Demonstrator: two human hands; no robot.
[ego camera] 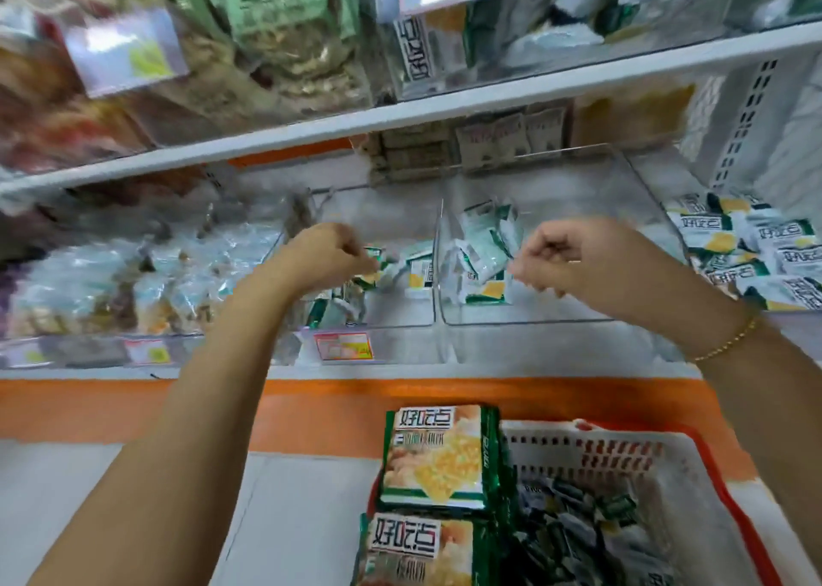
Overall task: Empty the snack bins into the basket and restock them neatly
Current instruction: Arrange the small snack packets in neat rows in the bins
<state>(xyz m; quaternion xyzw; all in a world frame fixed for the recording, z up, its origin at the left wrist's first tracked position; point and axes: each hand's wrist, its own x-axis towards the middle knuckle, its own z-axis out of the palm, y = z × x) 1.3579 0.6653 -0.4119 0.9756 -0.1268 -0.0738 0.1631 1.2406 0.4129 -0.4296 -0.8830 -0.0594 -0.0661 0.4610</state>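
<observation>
- The basket [622, 441] sits nearest, below the shelf's front edge and off to the right. Small dark-green packets lie inside it, and two large packs [433, 456] are stacked at its left rim.
- The left hand [327, 254] reaches into the left bin [396, 307] with its fingers curled. The tips seem to pinch one packet [372, 269], though blur hides the exact hold.
- The right hand [567, 258] hovers over the right bin [556, 307], fingers curled in. The tips are just beside the loose packets [482, 247] there, but I cannot tell whether they hold one.
- Both clear bins stand side by side at the shelf's front edge, each with a few packets left in it, so emptying looks unfinished.
- Risk: a light pinch may slip on the glossy wrap and drop the packet on the floor short of the basket, above all from the left hand, which is farther from it.
- Risk: the large packs at the rim may catch a dropped packet and tip it off outside.
- Risk: a hasty sweep could push packets over the wall into the full bin [756, 251] at the shelf's right end.
</observation>
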